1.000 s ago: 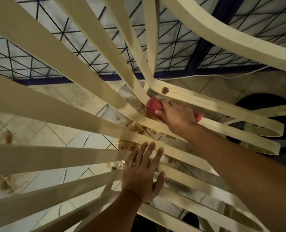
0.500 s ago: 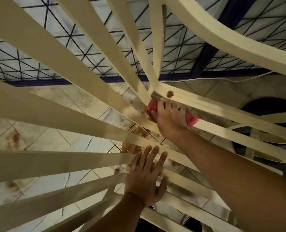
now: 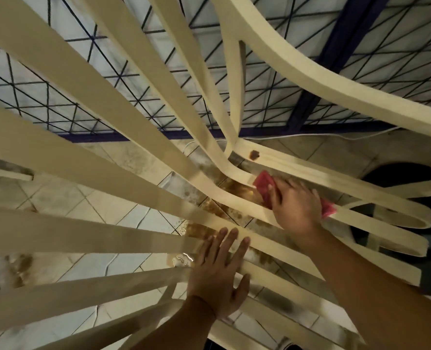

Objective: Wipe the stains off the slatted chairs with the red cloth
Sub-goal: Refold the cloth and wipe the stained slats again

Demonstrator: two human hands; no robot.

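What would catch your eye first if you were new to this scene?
The red cloth stands out at centre right, pressed onto the cream slatted chair by the right hand. Just above it sits a brown stain; the left hand lies flat on lower slats.

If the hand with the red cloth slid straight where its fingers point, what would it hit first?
Probably the next cream slat, near its brown stain. The right hand presses the red cloth just below it, though depth is unclear.
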